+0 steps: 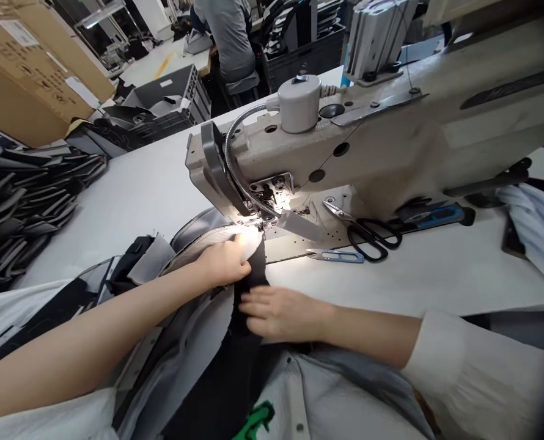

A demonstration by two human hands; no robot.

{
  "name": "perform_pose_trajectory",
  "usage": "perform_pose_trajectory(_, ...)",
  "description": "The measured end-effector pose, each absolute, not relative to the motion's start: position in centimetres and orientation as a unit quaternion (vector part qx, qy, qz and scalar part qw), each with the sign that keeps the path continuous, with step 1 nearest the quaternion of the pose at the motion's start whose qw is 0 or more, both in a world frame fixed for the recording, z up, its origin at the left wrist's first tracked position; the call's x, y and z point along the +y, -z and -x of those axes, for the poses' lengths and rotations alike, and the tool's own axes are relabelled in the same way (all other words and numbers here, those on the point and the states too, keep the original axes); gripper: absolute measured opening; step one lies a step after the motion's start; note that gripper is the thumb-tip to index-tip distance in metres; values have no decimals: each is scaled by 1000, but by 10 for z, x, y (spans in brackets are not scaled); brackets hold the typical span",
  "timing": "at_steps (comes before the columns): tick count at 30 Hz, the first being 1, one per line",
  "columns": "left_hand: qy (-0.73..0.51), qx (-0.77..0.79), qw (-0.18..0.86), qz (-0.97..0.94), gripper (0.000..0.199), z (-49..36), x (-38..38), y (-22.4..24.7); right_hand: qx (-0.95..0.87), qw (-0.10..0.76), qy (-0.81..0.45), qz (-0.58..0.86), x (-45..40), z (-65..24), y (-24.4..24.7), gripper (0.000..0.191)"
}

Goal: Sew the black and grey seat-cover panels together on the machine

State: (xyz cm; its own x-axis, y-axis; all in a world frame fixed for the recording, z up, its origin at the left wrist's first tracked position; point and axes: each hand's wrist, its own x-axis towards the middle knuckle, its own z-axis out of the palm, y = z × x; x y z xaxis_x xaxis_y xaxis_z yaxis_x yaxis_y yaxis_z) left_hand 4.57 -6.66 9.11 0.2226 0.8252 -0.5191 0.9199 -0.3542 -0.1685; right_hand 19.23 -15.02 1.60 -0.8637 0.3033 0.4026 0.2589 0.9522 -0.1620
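My left hand (pixel 225 261) pinches the edge of a grey and black fabric piece (pixel 212 327) close to the lit needle area of a sewing machine (pixel 272 205). Nearer my body, my right hand (pixel 283 313) lies on the black strip (pixel 249 290) of the same piece, its fingers stretched out and slightly blurred. The fabric runs from beneath the machine's presser area down to my lap, and spreads left under my left forearm. Whether the needle is in the cloth is hidden.
Black-handled scissors (pixel 373 237) and blue thread snips (pixel 338 255) lie right of the needle area. Stacked dark pieces (pixel 29 205) fill the left side. Behind are a grey crate (pixel 175 101), cardboard boxes (pixel 38 67) and a seated person (pixel 230 43).
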Motion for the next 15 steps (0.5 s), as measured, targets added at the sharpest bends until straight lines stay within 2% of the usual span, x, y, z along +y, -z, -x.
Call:
perform_pose_trajectory(3, 305, 539, 95, -779, 56, -41, -62, -94, -963, 227, 63, 127, -127, -194, -14, 26)
perform_pose_trajectory(8, 335, 496, 7, -801, 59, -44, -63, -96, -953, 220, 117, 171, -111, -191, -14, 26)
perform_pose_trajectory(12, 325, 465, -28, -823, 63, -45, -64, -92, -960, 180, 38, 212, -116, -175, -16, 23)
perform_pose_trajectory(15, 352, 428, 17, -832, 73, -50, -61, -93, -957, 171, -89, 217, -135, -173, -12, 14)
